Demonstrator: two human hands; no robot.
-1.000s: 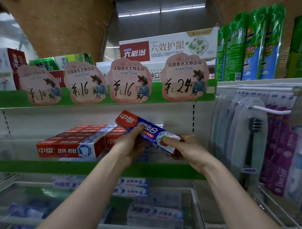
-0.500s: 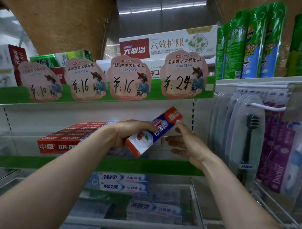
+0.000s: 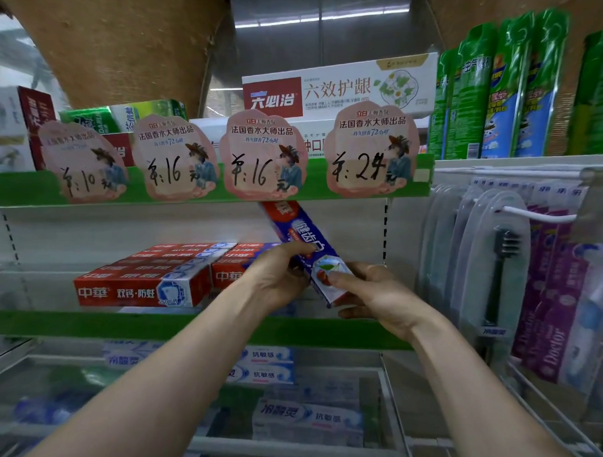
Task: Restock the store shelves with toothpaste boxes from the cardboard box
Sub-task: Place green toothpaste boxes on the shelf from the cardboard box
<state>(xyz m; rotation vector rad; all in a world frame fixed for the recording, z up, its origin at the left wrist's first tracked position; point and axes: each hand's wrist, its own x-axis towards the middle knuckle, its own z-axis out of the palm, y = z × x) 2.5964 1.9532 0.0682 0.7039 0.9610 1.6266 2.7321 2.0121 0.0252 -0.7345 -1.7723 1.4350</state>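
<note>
Forearms reach up from the bottom of the view toward a middle shelf. Your right hand point(image 3: 374, 294) cups the near, lower end of a blue toothpaste box point(image 3: 307, 252), thumb laid across its printed end, fingers curled beneath. Your left hand point(image 3: 278, 280) is closed around the box's middle from the left side. The box is tilted, its red far end angled up and back until it slips behind the green shelf edge point(image 3: 203, 194) above, where pink price tags point(image 3: 261, 154) hang. Just left of your hands, touching or nearly so, sit red toothpaste boxes point(image 3: 143, 281) stacked in rows on the shelf; the bare shelf space lies to their right, behind your hands. To place it well, lower the far end so the box lies level, then slide it straight back beside the red stack, keeping its long side parallel to theirs. Watch that the raised end clears the shelf edge overhead. Farther right, toothbrush packs point(image 3: 499, 255) hang on hooks. The cardboard box is not in view.
</note>
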